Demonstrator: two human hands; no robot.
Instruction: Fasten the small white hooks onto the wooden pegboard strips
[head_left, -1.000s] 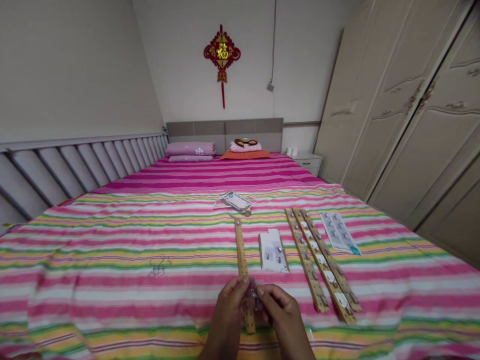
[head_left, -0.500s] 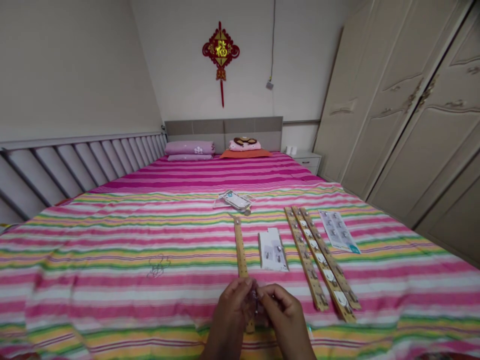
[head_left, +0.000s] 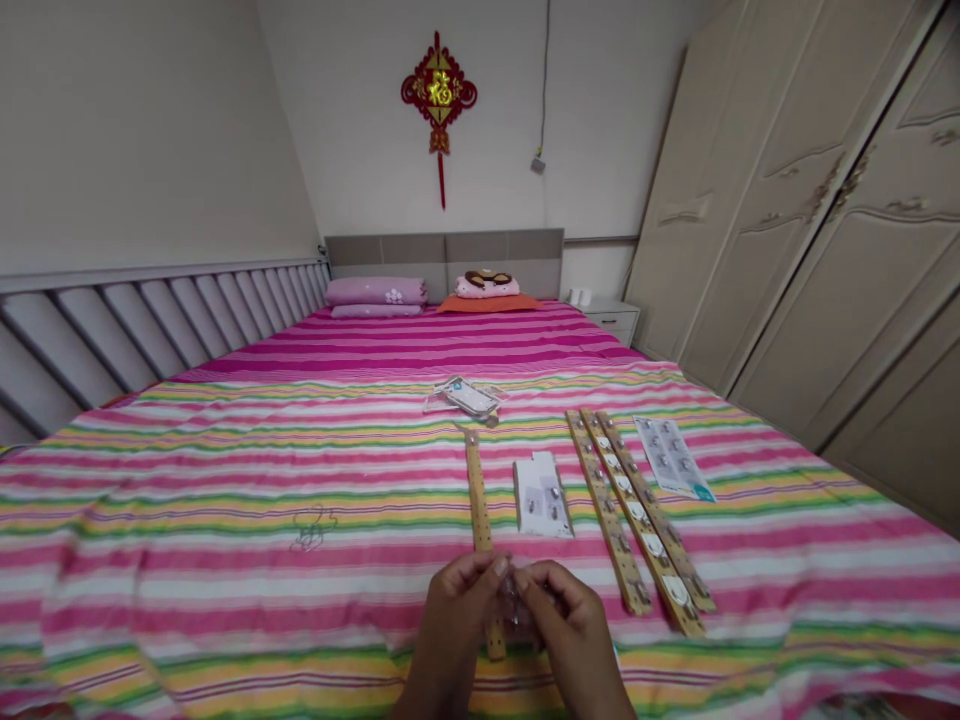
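Observation:
My left hand (head_left: 459,612) and my right hand (head_left: 568,615) are close together at the bottom middle. Both pinch a small clear plastic bag (head_left: 513,606) between thumbs and fingertips. Whatever the bag contains is too small to make out. Below it lies a narrow wooden strip (head_left: 478,495) with rows of holes, partly covered by my left hand, with a small metal piece at its far end. Just beyond my right hand is a white card (head_left: 541,512) carrying small metal pieces.
Three wooden strips (head_left: 628,500) with metal and white fittings lie to the right, beside another card of metal parts (head_left: 675,458). Farther back are clear packages (head_left: 469,396). A tangle of thin thread (head_left: 313,527) rests on the striped bedspread (head_left: 187,540) at left.
Both hands keep pinching the plastic bag, with a slight shift of the fingers. The bag's visible shape has changed a little. The whole view has moved slightly.

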